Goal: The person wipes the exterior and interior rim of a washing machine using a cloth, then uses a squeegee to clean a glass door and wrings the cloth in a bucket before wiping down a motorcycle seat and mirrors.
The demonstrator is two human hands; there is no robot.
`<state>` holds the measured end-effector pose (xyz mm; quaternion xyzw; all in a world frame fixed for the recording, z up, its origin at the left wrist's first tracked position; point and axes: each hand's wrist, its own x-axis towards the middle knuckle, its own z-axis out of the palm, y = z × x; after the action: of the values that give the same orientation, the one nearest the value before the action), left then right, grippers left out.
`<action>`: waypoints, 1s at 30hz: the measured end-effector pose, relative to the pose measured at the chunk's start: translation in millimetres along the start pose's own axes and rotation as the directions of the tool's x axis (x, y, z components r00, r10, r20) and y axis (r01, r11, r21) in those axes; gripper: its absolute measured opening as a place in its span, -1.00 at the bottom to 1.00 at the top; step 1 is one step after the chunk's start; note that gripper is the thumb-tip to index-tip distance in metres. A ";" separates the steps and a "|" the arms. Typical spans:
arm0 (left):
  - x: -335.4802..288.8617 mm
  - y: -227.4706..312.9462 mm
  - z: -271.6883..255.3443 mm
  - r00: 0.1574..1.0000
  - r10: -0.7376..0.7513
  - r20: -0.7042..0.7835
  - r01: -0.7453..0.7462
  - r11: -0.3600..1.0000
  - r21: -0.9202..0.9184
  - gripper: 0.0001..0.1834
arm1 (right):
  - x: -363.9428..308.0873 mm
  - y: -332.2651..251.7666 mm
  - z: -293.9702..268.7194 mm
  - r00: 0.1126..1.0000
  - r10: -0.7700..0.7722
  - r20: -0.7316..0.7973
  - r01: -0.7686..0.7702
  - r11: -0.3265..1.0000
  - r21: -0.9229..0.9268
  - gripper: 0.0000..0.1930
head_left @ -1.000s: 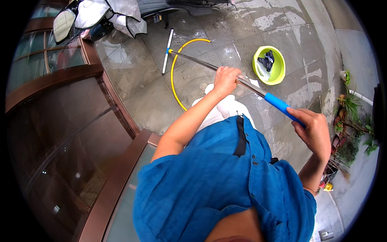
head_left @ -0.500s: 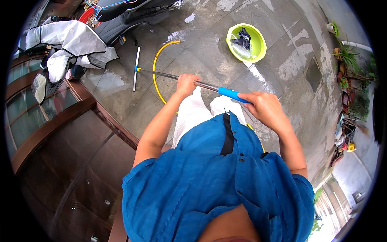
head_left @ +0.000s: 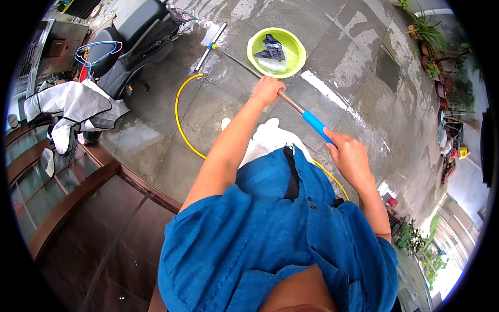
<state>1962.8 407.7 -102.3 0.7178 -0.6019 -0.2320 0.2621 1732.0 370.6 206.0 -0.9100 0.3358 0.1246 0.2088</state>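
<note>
Both my hands grip a long-handled floor squeegee (head_left: 241, 64). My left hand (head_left: 268, 91) is wrapped round the metal pole about midway along. At the near end, my right hand (head_left: 346, 156) closes on the blue grip (head_left: 316, 125). The squeegee's wide, thin head (head_left: 211, 47) lies on the wet stone floor at the far left, joined to the pole by a yellow and blue fitting. Just right of the pole stands a lime-green basin (head_left: 298, 66) with dark cloth and a clear or whitish item in it.
A yellow hose (head_left: 178, 111) curves over the floor left of my feet and continues on my right. A scooter (head_left: 138, 49) with a grey-white cover (head_left: 73, 104) stands at the left, hangers on it. Potted plants (head_left: 426, 34) line the right wall. Brown-framed doors (head_left: 99, 182) are at the near left.
The squeegee head has moved farther away and right, onto a wet patch beside the scooter. My left arm reaches farther forward, and the view has turned, with the basin now nearer the pole.
</note>
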 end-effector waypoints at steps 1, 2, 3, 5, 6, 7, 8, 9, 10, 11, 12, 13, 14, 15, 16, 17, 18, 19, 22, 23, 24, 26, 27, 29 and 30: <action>10.4 9.1 11.8 1.000 0.023 0.015 -0.023 1.000 0.001 -0.77 | -5.4 8.7 -10.0 1.000 0.018 0.003 -0.018 0.999 0.028 -0.67; 16.3 24.7 22.4 0.999 0.025 0.024 -0.025 1.000 0.004 -0.77 | -10.2 19.1 -18.0 0.999 0.033 0.010 -0.033 0.997 0.064 -0.67; 18.7 47.5 29.7 0.999 0.032 0.036 -0.032 0.999 -0.003 -0.76 | -17.6 31.2 -28.8 0.999 0.037 0.007 -0.038 0.997 0.071 -0.67; 14.9 90.9 37.3 0.998 0.040 0.056 -0.037 0.998 -0.053 -0.74 | -40.4 53.3 -54.3 0.994 0.094 0.057 -0.100 0.986 0.130 -0.68; 10.1 107.6 39.1 0.997 0.046 0.065 -0.040 0.994 -0.098 -0.73 | -50.6 59.1 -64.3 0.994 0.091 0.057 -0.098 0.986 0.135 -0.68; 5.9 118.7 40.0 0.996 0.050 0.068 -0.043 0.994 -0.097 -0.73 | -60.5 63.3 -73.6 0.988 0.125 0.086 -0.138 0.977 0.161 -0.67; 2.2 126.1 41.1 0.995 0.062 0.080 -0.052 0.991 -0.120 -0.73 | -66.5 67.6 -76.8 0.981 0.156 0.116 -0.176 0.966 0.191 -0.66; 4.1 128.7 40.6 0.993 0.072 0.092 -0.058 0.988 -0.142 -0.73 | -68.3 70.7 -75.1 0.981 0.155 0.115 -0.175 0.964 0.199 -0.66; 10.6 126.1 38.3 0.993 0.069 0.098 -0.056 0.989 -0.134 -0.73 | -67.3 72.8 -70.7 0.983 0.155 0.103 -0.169 0.975 0.145 -0.66; 17.4 122.9 33.5 0.982 0.052 0.181 -0.038 0.996 -0.082 -0.73 | -64.9 74.2 -66.0 0.983 0.159 0.090 -0.167 0.982 0.089 -0.65; 24.0 118.2 32.7 0.964 0.037 0.264 -0.027 0.999 -0.040 -0.73 | -57.7 75.7 -59.9 0.981 0.172 0.094 -0.180 0.980 0.089 -0.65; 31.5 108.5 32.4 0.961 0.043 0.274 -0.032 0.998 -0.047 -0.73 | -45.6 78.4 -51.0 0.984 0.158 0.078 -0.165 0.982 0.089 -0.64; 40.2 92.4 33.9 0.968 0.017 0.250 -0.023 1.000 0.020 -0.73 | -31.3 82.5 -40.2 0.989 0.136 0.062 -0.141 0.986 0.087 -0.63; 50.1 73.0 35.6 0.974 -0.007 0.225 -0.013 0.996 0.089 -0.73 | -15.5 85.4 -26.8 0.989 0.133 0.070 -0.139 0.985 0.097 -0.63; 59.4 48.1 37.3 0.982 -0.015 0.190 -0.009 0.992 0.126 -0.74 | 3.5 87.5 -10.7 0.989 0.129 0.077 -0.137 0.985 0.109 -0.63; 66.9 22.4 38.0 0.987 -0.022 0.159 -0.004 0.988 0.156 -0.75 | 24.3 89.1 8.7 0.990 0.123 0.066 -0.132 0.980 0.146 -0.62; 77.0 -1.5 34.6 0.978 -0.102 0.181 0.070 0.982 0.174 -0.78 | 44.0 88.0 28.5 0.991 0.122 0.058 -0.131 0.974 0.184 -0.62; 86.0 -19.8 26.8 0.965 -0.170 0.200 0.122 0.965 0.233 -0.77 | 63.8 82.7 48.4 0.992 0.114 0.053 -0.122 0.975 0.183 -0.61; 106.3 -62.3 3.7 0.944 -0.263 0.201 0.184 0.922 0.342 -0.74 | 114.0 58.9 59.1 0.991 0.116 0.071 -0.127 0.978 0.164 -0.60; 108.8 -69.4 -0.2 0.958 -0.243 0.154 0.188 0.934 0.304 -0.72 | 123.9 54.6 56.1 0.990 0.100 0.099 -0.114 0.982 0.148 -0.60; 112.0 -74.4 -2.3 0.969 -0.225 0.105 0.191 0.945 0.265 -0.70 | 125.9 58.6 49.0 0.989 0.098 0.106 -0.113 0.983 0.147 -0.60; 118.1 -57.8 3.0 0.976 -0.186 0.114 0.171 0.976 0.132 -0.68 | 120.6 77.2 20.9 0.999 0.005 0.038 -0.012 0.982 0.188 -0.59; 117.8 -39.9 3.1 0.982 -0.150 0.116 0.151 0.989 0.003 -0.66 | 114.4 82.2 -5.8 0.996 0.023 0.084 -0.036 0.987 0.157 -0.60; 108.5 -2.8 4.7 0.996 -0.042 0.085 0.046 0.997 -0.054 -0.61 | 97.1 93.3 -60.9 0.987 0.028 0.155 -0.046 0.993 0.113 -0.61; 104.6 16.1 5.9 0.995 -0.023 0.095 0.029 0.998 -0.057 -0.63 | 91.0 100.8 -80.2 0.984 0.021 0.175 -0.038 0.994 0.099 -0.63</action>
<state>1964.6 301.8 -98.1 0.7058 -0.5972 -0.2866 0.2512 1739.7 213.2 213.5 -0.8788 0.3357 0.1892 0.2813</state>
